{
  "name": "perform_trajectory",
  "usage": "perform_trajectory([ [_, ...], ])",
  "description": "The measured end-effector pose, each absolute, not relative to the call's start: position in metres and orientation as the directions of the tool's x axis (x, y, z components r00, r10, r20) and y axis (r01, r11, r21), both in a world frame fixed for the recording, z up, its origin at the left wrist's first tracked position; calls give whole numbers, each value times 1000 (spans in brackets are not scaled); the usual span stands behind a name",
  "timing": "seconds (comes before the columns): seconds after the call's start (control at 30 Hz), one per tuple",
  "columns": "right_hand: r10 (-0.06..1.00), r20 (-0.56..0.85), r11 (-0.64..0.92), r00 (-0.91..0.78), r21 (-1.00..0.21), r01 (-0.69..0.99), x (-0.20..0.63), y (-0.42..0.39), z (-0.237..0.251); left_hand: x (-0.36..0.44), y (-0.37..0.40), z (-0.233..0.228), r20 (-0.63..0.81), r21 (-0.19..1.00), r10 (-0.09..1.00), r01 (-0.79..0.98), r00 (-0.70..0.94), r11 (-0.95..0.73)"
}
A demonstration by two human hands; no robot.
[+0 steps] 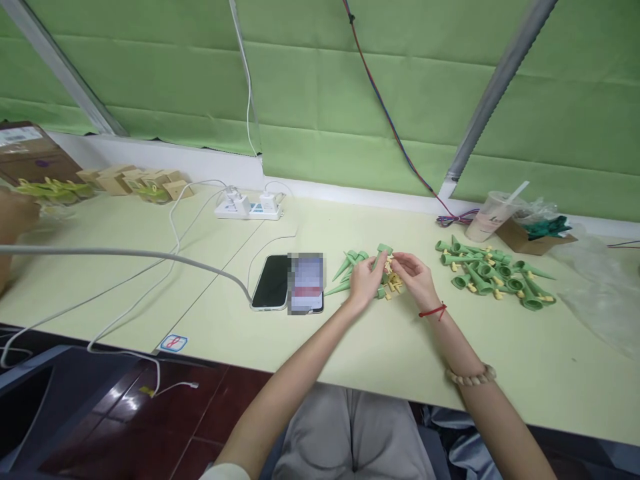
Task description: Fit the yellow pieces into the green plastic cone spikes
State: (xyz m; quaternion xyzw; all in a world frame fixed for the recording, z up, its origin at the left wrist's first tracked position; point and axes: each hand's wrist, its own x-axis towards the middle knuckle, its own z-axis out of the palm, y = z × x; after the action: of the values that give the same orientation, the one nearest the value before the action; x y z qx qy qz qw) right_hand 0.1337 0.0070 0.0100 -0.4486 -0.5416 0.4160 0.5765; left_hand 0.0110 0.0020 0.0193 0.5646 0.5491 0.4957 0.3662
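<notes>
My left hand point(366, 279) is closed on a green plastic cone point(385, 249), whose wide end shows above the thumb. Beside it, my right hand point(415, 275) has its fingertips pinched around a small pale yellow piece point(389, 265), close against the cone. Fingers hide whether the two parts touch. Under and around my hands lie loose green cones point(342, 268) and a little heap of yellow pieces point(395, 283). To the right is a larger pile of green cones with yellow pieces on or among them point(483, 270).
Two phones point(271, 283) point(306, 283) lie left of my hands. Cables cross the table from a power strip point(249, 211). Behind the right pile stand a drink cup point(493, 217) and a cardboard box point(531, 239). At far left, another person's hand point(17, 217) is near small boxes point(116, 180).
</notes>
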Motion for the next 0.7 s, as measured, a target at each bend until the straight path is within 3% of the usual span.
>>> perform_trajectory([
  [0.1, 977, 201, 200, 70, -980, 21, 135, 8, 11, 11, 3, 19, 198, 944, 978, 278, -58, -175],
  [0.2, 968, 235, 232, 92, -972, 44, 137, 9, 12, 11, 4, 19, 203, 942, 977, 285, -66, -176],
  [0.4, 987, 162, 162, -12, -986, 25, 138, 8, 14, 9, 6, 17, 230, 930, 971, 308, -71, -198],
  [0.7, 987, 161, 161, -27, -987, -4, 138, 8, 16, 8, 5, 18, 238, 926, 970, 314, -53, -210],
])
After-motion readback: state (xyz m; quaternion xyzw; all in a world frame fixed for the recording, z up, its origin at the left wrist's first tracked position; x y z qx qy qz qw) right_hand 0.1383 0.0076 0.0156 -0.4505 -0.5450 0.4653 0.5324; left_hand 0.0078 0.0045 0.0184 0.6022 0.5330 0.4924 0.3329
